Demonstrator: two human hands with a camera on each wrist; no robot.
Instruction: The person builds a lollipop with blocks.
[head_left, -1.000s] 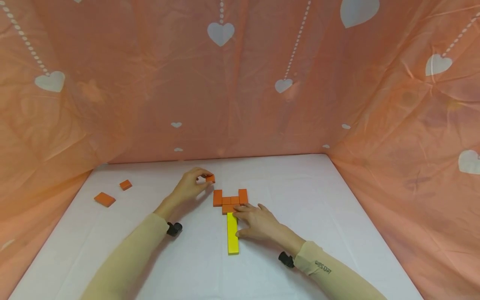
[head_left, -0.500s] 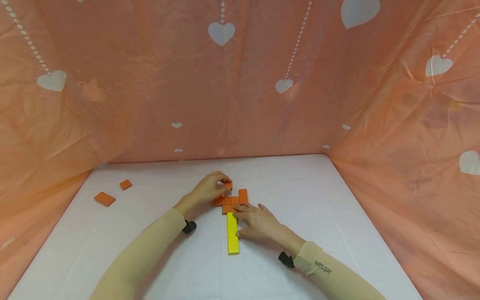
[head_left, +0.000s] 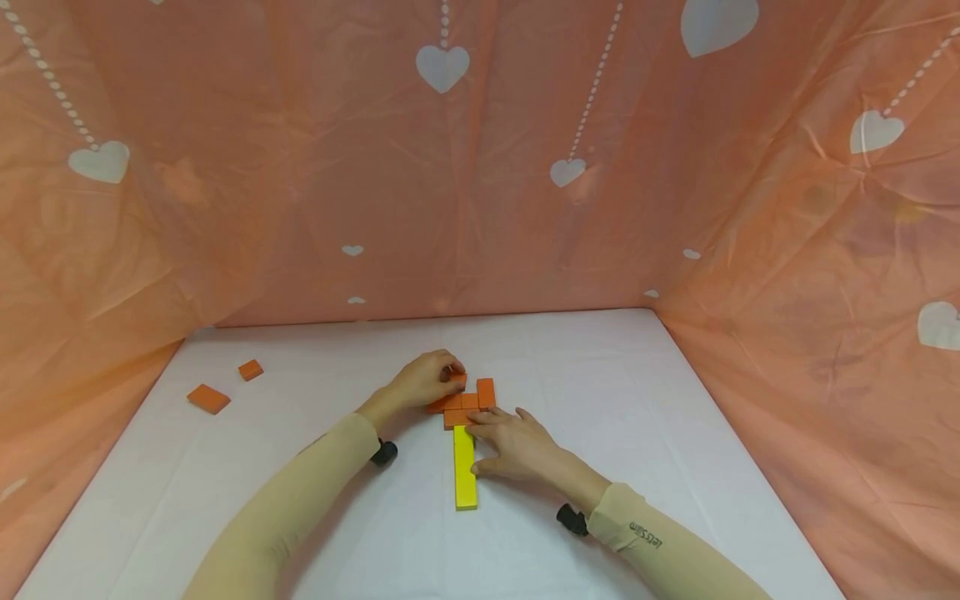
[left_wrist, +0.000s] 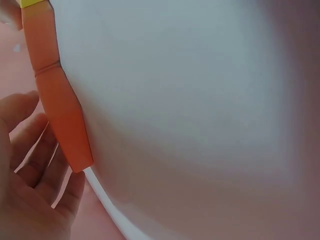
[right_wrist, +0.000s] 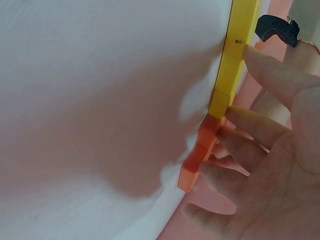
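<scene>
My left hand (head_left: 422,382) pinches a small orange block (head_left: 459,379) at the upper left of a flat figure of orange blocks (head_left: 454,418). It covers part of the upright block at that side. Below the orange blocks runs a yellow column (head_left: 465,475); the right wrist view shows a seam across this yellow part (right_wrist: 237,50). With fingers spread, my right hand (head_left: 521,446) rests along the figure's right side. Its thumb touches the yellow edge, and other fingertips reach the orange blocks. Another orange block (head_left: 486,392) stands lengthwise at the upper right.
Two loose orange blocks lie at the far left of the white table: a smaller one (head_left: 251,370) and a larger one (head_left: 208,398). Peach cloth (head_left: 480,208) with white hearts encloses the table's back and sides.
My left hand has carried the small orange block rightward, then down toward the gap between the two upright orange blocks. My right hand has stayed in place.
</scene>
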